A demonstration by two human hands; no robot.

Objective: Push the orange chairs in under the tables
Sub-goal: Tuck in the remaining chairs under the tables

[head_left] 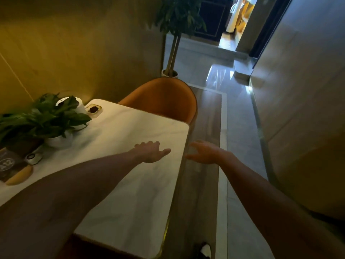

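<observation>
An orange chair (pixel 164 99) with a rounded back stands at the far end of a white marble-look table (pixel 130 184), its seat hidden under the tabletop. My left hand (pixel 151 151) hovers over the table's right side, fingers apart, holding nothing. My right hand (pixel 204 152) is stretched out just past the table's right edge, above the floor, fingers spread and empty. Both hands are well short of the chair and touch nothing.
A potted plant (pixel 50 118), a white roll (pixel 78 106), a small dish (pixel 93 108) and a table sign (pixel 8 165) sit on the table's left side. A tall potted tree (pixel 174 53) stands behind the chair. A tiled aisle (pixel 240 116) runs along the right, beside a wall.
</observation>
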